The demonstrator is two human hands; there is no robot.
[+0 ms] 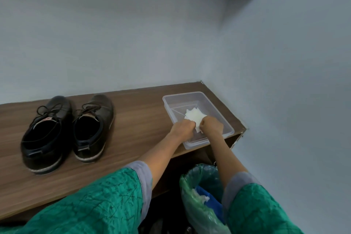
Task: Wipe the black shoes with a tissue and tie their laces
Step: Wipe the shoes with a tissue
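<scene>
White, crumpled and soft-edged, the thin paper tissue (193, 118) lies inside the clear rectangular plastic tub (226, 125) at the far right end of the brown wood-grain shelf (136, 119), and we have both hands on it. Our left hand (183, 126) has its fingers curled down over the tissue's near left edge, gripping it; our right hand (211, 124) is curled the same way on its near right edge, just beside the left, the two fists almost touching with a strip of tissue showing between them. Most of the tissue fans out on the far side of our knuckles, ragged along its rim. The tub has smooth, see-through walls, rounded corners and a flat lip.

Well to the left on the same shelf stands the pair of black leather lace-up shoes (66, 129), side by side, heels near us and toes toward the pale grey wall (133, 34). Their thin dark laces (49, 110) lie loose over the tongues. Below the shelf's right end sits a bin lined with a crinkled green plastic bag (191, 205).
</scene>
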